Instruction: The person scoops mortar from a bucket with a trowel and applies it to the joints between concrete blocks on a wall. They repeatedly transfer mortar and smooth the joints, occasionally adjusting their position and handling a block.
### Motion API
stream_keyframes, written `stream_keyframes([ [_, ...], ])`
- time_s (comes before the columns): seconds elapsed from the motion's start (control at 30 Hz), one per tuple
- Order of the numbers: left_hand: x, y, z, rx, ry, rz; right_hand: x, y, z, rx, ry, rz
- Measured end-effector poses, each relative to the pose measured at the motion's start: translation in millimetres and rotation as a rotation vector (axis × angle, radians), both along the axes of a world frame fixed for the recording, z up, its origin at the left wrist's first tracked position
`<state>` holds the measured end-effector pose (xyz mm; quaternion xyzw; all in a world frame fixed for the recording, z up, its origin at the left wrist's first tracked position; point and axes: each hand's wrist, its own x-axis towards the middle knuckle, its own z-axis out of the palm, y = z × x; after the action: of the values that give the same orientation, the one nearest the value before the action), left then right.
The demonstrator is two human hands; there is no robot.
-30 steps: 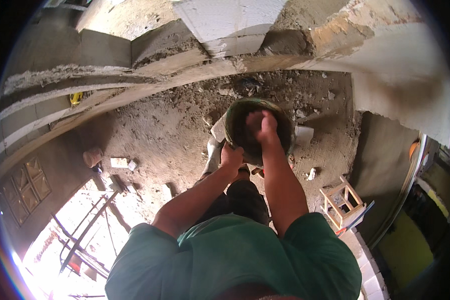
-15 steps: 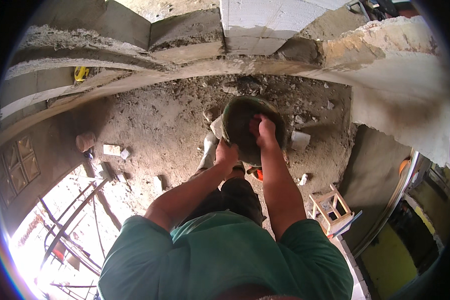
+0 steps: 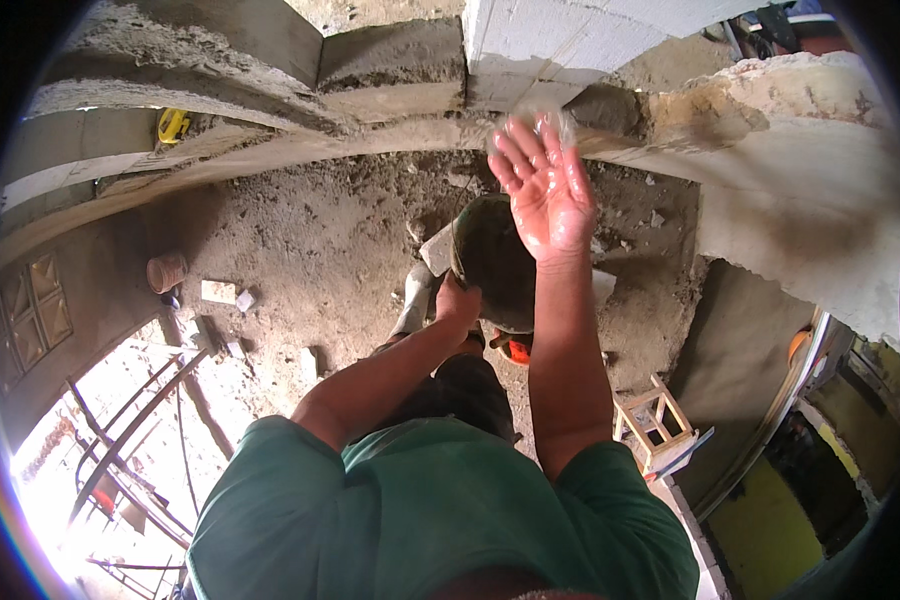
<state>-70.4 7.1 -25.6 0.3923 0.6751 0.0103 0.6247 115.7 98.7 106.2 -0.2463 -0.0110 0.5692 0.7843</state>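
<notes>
My left hand (image 3: pixel 458 300) is closed round the near-left rim of a dark round bucket (image 3: pixel 492 270), held in front of my legs. Above and to the right of the bucket, my right hand (image 3: pixel 552 200) is raised, palm up and fingers spread. It looks wet and holds nothing. A blurred splash of water (image 3: pixel 538 112) shows at its fingertips, against the low wall (image 3: pixel 410 132). My right forearm hides part of the bucket's right side, and the bucket's contents are too dark to make out.
White blocks (image 3: pixel 570 30) and a grey block (image 3: pixel 395 70) top the wall. A yellow tape measure (image 3: pixel 173 125) lies at its left. Rubble covers the dirt floor (image 3: pixel 300 230). A small wooden frame (image 3: pixel 658 430) stands right; a reddish pail (image 3: pixel 166 272) is at left.
My right hand has come up out of the bucket and moved forward toward the wall, opening, with water at its fingertips. My left hand still grips the bucket's rim.
</notes>
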Motion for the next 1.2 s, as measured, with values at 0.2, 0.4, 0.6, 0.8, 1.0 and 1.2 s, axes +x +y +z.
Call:
stream_keyframes([
  [0.2, -22.9, -1.7, -45.3, 0.021, 0.030, 0.002, 8.8, -28.0, -66.5, -0.434, -0.144, -0.092],
  [0.4, -9.4, 5.3, 3.6, 0.060, 0.021, -0.153, -15.9, -123.6, -185.6, -0.979, 0.029, 0.033],
  [0.6, 12.6, -15.1, 14.1, 0.035, -0.017, -0.210, -28.8, -186.3, -239.6, -1.284, 0.102, -0.053],
  [0.8, 43.2, -11.3, 31.9, -0.182, -0.171, 0.004, 12.4, -159.7, -205.3, -0.310, 0.495, -0.191],
  [1.0, 31.4, -3.3, -16.0, -0.129, -0.151, 0.044, 53.3, 3.7, 49.1, 0.026, 0.036, -0.255],
  [1.2, 36.1, 13.4, 5.3, -0.057, -0.054, -0.008, 45.3, -44.5, -34.7, -0.523, 0.050, -0.315],
])
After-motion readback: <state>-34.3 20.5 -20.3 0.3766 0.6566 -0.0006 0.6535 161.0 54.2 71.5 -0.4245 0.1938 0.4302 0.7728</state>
